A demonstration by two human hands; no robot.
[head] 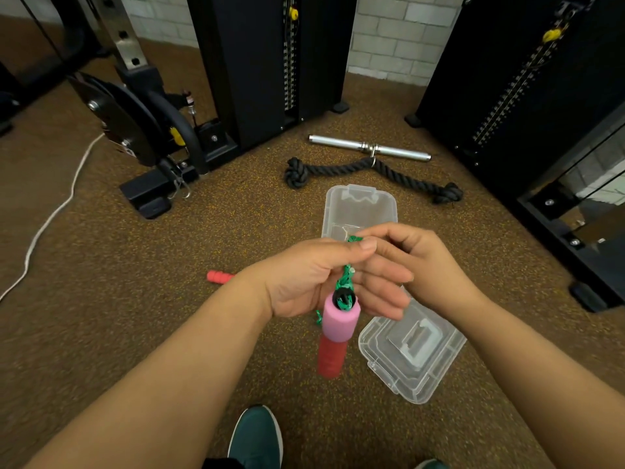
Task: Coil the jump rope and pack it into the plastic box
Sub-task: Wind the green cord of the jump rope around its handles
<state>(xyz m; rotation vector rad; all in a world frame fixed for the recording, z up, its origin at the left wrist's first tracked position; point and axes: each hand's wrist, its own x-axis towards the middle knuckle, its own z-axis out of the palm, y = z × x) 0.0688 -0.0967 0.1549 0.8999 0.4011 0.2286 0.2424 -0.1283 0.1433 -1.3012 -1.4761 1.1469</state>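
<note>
The jump rope has a green patterned cord (345, 282) and foam handles. One pink-and-red handle (336, 333) hangs from the cord just below my hands. My left hand (314, 275) pinches the cord between thumb and fingers, and my right hand (416, 262) grips the same cord at its upper end. The other red handle (220, 276) lies on the floor, partly hidden behind my left wrist. The clear plastic box (360, 208) stands open on the floor beyond my hands. Its clear lid (412, 346) lies on the floor to the lower right.
A black thick rope attachment (372, 170) and a metal bar (368, 147) lie beyond the box. Black gym machines (270, 62) stand at the back and right. A white cord (50, 214) runs along the left floor. My green shoe (255, 438) is at the bottom.
</note>
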